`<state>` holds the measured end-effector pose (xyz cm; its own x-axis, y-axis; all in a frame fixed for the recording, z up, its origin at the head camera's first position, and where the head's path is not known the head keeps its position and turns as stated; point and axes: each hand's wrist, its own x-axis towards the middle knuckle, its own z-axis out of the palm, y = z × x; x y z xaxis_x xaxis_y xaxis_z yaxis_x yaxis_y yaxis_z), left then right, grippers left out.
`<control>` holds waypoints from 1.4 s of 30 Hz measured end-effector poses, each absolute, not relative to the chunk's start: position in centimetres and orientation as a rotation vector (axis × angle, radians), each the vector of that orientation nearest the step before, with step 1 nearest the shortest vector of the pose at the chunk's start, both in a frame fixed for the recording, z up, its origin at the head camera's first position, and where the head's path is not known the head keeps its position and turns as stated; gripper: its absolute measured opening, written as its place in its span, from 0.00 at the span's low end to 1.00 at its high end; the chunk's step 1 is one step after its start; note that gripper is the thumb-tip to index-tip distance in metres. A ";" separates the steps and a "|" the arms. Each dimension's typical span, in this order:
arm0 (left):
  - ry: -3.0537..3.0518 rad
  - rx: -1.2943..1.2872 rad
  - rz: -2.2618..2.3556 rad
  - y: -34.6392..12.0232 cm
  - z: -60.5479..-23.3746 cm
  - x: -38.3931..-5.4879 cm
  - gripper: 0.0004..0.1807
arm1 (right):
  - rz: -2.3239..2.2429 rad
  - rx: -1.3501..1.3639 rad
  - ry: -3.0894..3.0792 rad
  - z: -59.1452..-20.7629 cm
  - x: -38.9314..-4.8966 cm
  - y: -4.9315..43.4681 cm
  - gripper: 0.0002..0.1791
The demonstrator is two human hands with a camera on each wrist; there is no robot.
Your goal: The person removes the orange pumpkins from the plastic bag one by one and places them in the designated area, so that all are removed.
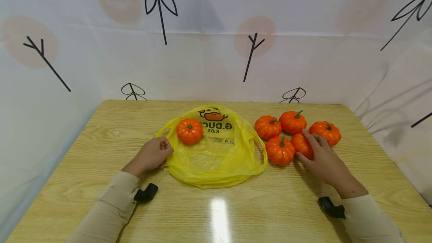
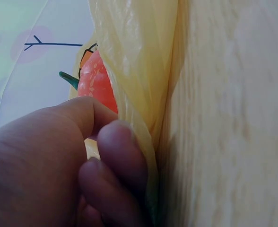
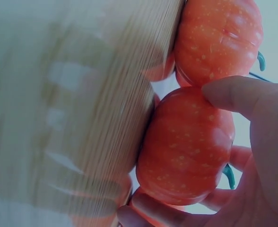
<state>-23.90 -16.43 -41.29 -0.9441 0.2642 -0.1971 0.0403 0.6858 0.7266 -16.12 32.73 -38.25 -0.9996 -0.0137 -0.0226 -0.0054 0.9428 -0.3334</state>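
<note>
A yellow plastic bag (image 1: pixel 216 160) with a duck print lies spread on the table, its mouth facing up. One orange toy pumpkin (image 1: pixel 189 131) sits inside, near the left side. My left hand (image 1: pixel 153 155) pinches the bag's left edge; in the left wrist view the thin yellow plastic (image 2: pixel 139 61) runs between thumb and fingers. To the right of the bag, my right hand (image 1: pixel 324 162) holds a toy pumpkin (image 3: pixel 186 146) from above, thumb on one side and fingers round the other. That pumpkin appears to rest on the table, partly hidden by the hand.
Several other toy pumpkins crowd round the held one: a front one (image 1: pixel 280 151), two behind (image 1: pixel 268 127) and one at the right (image 1: pixel 325 133). The wooden table (image 1: pixel 101 130) meets a patterned white cloth (image 1: pixel 202 66) at its back edge.
</note>
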 end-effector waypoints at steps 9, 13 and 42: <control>2.619 0.246 1.109 -16.4 -41.4 -24.0 0.07 | -0.564 -0.019 3.144 -38.3 -15.9 32.4 0.46; 2.619 0.242 1.111 -16.4 -41.5 -23.9 0.07 | -0.611 -0.012 3.208 -38.2 -15.9 32.1 0.43; 2.613 0.243 1.114 -16.4 -41.2 -23.8 0.07 | -0.882 -0.596 3.544 -37.7 -15.5 26.4 0.22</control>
